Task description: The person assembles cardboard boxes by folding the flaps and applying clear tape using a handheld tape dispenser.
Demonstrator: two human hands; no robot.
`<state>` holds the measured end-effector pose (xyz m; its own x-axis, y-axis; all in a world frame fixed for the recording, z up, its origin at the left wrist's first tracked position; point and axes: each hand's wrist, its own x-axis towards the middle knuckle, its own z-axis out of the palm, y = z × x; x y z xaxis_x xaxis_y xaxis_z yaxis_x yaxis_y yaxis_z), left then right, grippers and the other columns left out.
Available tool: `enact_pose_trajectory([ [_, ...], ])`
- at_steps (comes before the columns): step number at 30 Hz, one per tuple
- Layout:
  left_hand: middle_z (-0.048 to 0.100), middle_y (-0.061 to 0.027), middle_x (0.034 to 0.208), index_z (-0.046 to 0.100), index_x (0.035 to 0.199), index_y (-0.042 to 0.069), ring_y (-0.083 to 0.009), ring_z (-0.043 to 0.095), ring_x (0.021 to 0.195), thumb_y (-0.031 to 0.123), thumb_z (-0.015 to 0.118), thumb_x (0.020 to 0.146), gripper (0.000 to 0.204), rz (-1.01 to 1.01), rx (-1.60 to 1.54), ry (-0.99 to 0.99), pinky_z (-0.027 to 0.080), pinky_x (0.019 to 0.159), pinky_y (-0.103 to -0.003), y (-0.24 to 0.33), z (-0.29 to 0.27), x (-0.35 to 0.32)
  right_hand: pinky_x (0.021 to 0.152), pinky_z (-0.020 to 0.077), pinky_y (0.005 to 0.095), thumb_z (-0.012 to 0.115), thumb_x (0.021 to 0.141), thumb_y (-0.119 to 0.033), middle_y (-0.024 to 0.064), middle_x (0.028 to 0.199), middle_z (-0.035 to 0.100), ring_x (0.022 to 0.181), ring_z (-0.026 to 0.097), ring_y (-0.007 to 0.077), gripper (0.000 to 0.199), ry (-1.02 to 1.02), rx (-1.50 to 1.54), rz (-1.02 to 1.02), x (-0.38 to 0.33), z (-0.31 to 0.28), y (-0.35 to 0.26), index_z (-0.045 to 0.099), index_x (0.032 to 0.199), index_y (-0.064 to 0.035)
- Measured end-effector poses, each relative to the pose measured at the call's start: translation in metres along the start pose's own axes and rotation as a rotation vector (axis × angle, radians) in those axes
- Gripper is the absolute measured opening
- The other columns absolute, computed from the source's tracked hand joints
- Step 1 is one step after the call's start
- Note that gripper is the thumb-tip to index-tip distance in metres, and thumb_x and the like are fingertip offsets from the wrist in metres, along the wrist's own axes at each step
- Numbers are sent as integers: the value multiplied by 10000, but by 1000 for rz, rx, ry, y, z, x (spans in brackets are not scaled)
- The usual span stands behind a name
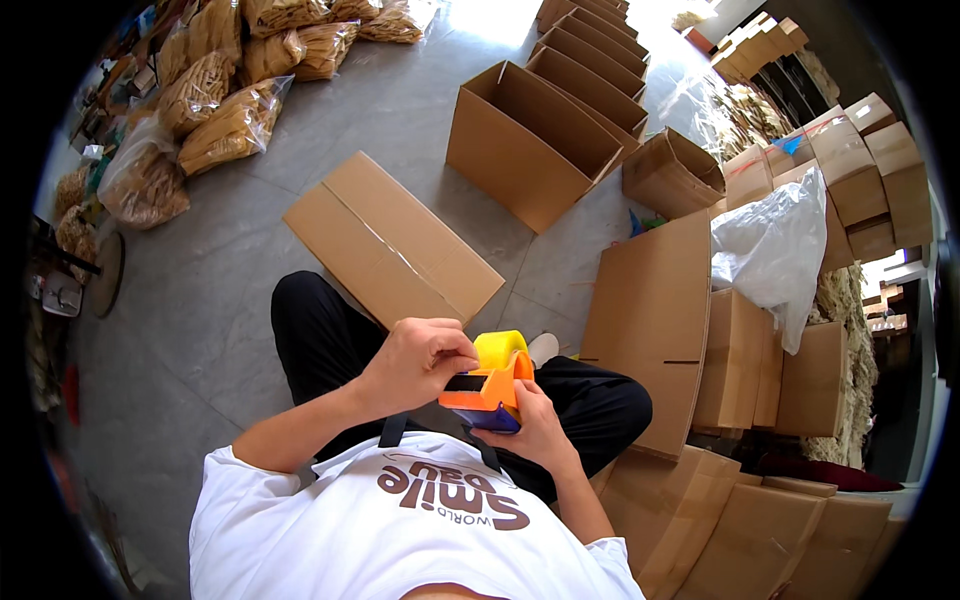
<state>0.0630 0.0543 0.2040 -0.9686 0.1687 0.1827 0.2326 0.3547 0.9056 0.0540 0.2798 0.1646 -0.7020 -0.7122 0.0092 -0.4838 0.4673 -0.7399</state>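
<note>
An orange and blue tape dispenser (484, 392) with a yellow roll of tape (499, 349) on it is held above my lap. My right hand (535, 425) grips its body from the right side. My left hand (418, 365) is closed in a pinch at the dispenser's front edge, by the dark strip; whatever lies between those fingertips is too small to make out. Just beyond my knees a cardboard box (385, 245) lies on the floor, its top flaps closed and a shiny line along the seam.
A row of open cardboard boxes (530, 140) stretches away at the far right. Flat cardboard (650, 320) leans at my right, beside stacked boxes (735, 370) and a clear plastic sheet (775, 245). Bags of straw-coloured material (235, 125) lie at the far left on the grey floor (200, 300).
</note>
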Motion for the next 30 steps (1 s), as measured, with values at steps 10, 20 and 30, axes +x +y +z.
enact_pose_trajectory([
  [10, 586, -69, 693, 632, 748, -22, -111, 562, 595, -59, 646, 750, 40, -129, -208, 35, 460, 559, -195, -4, 18, -3, 962, 410, 407, 835, 593, -185, 139, 907, 650, 916, 628, 281, 483, 117, -225, -159, 0, 1, 20, 565, 956, -14],
  [20, 565, -67, 672, 632, 751, -3, -140, 554, 575, -15, 674, 741, 45, 34, -172, -7, 422, 516, -215, 14, 9, -6, 1006, 371, 409, 824, 604, -149, 139, 921, 657, 930, 632, 260, 485, 267, -215, -233, 4, 8, 16, 595, 1007, -6],
  [30, 585, -60, 693, 647, 771, 20, -159, 561, 595, -74, 671, 698, 121, 223, 50, 49, 434, 496, -227, 9, -1, -8, 993, 370, 418, 825, 598, -177, 138, 916, 655, 928, 629, 280, 506, 357, -199, -210, -9, 13, 18, 593, 1009, 5],
])
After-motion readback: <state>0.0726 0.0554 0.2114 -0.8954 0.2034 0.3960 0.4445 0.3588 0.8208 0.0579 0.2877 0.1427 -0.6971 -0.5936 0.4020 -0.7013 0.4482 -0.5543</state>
